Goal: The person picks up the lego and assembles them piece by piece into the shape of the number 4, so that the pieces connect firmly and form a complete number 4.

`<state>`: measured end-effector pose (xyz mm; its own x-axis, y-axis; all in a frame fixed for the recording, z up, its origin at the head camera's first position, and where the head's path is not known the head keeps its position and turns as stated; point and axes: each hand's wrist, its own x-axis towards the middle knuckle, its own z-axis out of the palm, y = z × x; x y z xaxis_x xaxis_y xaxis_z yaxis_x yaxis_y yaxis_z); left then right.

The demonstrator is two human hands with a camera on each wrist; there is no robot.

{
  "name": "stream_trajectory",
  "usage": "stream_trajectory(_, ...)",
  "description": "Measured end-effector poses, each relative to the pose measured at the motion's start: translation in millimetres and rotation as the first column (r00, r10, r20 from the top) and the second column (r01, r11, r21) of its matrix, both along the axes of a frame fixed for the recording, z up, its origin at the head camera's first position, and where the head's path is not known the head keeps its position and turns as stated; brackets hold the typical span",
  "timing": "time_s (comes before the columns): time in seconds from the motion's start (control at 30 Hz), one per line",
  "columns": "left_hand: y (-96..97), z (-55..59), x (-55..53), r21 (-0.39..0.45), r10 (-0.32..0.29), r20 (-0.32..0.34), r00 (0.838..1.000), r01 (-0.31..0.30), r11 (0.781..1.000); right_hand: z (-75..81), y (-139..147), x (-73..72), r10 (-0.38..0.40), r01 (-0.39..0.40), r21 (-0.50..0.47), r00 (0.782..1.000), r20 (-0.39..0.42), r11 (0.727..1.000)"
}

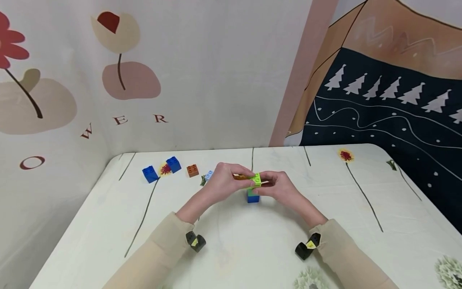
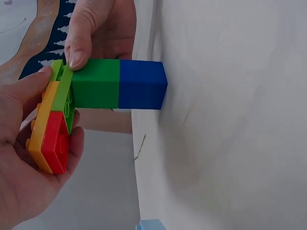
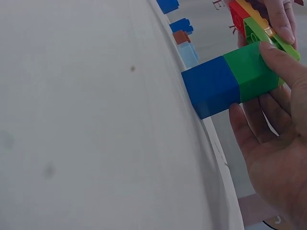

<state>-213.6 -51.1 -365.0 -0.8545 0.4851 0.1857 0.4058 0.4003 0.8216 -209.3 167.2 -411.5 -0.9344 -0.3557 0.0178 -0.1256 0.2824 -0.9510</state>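
Observation:
My left hand (image 1: 221,182) holds a joined group of toy building bricks: a yellow-orange brick (image 2: 43,129), a red brick (image 2: 53,143) and a lime-green brick (image 2: 62,96). Opposite it, my right hand (image 1: 283,184) grips a green brick (image 2: 96,84), thumb on one side and fingers on the other. Below the green brick, and flush with it, is a dark blue brick (image 3: 211,86), forming a short upright stack. The lime-green brick lies right at the top of the green one, and part of that joint is hidden by fingers in the head view.
Left of my hands on the white cloth-covered table (image 1: 231,249) lie a light blue brick (image 1: 208,175), an orange-brown brick (image 1: 193,170) and two blue bricks, one farther back (image 1: 173,164) and one nearer (image 1: 150,174). A printed curtain (image 1: 216,80) hangs behind the table.

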Motion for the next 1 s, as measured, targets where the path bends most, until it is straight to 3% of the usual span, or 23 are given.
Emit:
stream_trajectory(0.6,-0.1,-5.5,-9.1,0.045,0.009,0.133,0.991,-0.015,0.999,-7.2,9.2,-4.5,0.022,-0.022,-0.013,1.000,0.015,1.000)
stream_trajectory(0.8,-0.6,-7.1,-10.4,0.050,-0.001,0.130,0.991,-0.006,0.999,-7.8,8.8,-4.9,0.016,-0.015,-0.013,0.999,0.030,1.000)
stream_trajectory(1.0,-0.5,-4.7,-9.3,0.026,-0.011,0.085,0.996,0.009,1.000,-6.3,7.5,-5.0,0.019,-0.019,0.002,1.000,0.023,1.000)
